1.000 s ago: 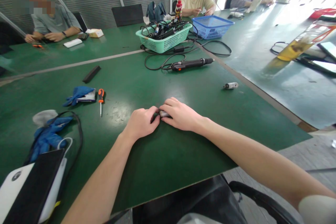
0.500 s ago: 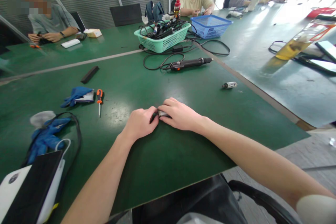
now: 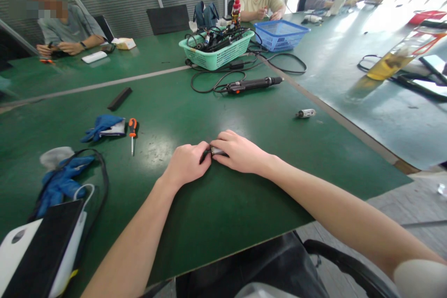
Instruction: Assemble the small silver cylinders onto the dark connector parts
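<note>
Near the middle of the green table (image 3: pixel 223 214), my left hand (image 3: pixel 188 163) and my right hand (image 3: pixel 239 152) meet around a small part (image 3: pixel 217 151). The part is dark at its left end and silvery at the right. My left fingers close on the dark end, and my right fingers wrap over the silvery end, so much of it is hidden. To the left lies an orange-handled screwdriver (image 3: pixel 132 129). A similar small silver part (image 3: pixel 306 113) rests at the right. Behind my hands lies a black electric screwdriver (image 3: pixel 252 85) with its cable.
A green basket (image 3: pixel 223 56) of dark tools and a blue basket (image 3: pixel 279 37) stand at the back. Blue gloves (image 3: pixel 63 181), a black bar (image 3: pixel 119 99) and a black phone-like slab (image 3: pixel 45 251) are on the left. Several people sit around the table.
My hands and the part have hardly moved. Across the table, the hands of the people seated there have shifted slightly.
</note>
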`<state>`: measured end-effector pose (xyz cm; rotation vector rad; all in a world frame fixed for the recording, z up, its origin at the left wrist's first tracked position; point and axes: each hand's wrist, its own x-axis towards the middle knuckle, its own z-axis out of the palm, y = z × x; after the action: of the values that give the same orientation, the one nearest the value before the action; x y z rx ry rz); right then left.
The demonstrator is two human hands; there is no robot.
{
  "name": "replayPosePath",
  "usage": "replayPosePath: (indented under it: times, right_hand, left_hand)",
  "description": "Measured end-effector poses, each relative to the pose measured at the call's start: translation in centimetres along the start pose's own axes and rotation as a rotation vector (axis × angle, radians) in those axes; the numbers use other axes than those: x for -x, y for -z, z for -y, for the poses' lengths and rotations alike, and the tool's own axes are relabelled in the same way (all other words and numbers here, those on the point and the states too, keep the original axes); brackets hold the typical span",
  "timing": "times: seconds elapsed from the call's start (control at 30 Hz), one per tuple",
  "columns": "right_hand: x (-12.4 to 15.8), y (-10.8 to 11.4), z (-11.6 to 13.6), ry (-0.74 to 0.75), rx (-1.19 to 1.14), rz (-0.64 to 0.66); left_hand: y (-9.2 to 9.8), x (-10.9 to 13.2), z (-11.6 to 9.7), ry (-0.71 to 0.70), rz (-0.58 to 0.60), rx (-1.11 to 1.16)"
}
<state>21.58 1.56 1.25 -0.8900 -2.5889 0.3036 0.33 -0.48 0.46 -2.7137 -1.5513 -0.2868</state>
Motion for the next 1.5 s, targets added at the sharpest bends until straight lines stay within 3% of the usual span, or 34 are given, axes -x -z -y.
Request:
replayPosePath:
  times: [1.5]
  right_hand:
    - [-0.14, -0.12, -0.14, 0.007, -0.005, 0.029]
  left_hand:
    - [0.11, 0.10, -0.09, -0.009, -0.014, -0.004]
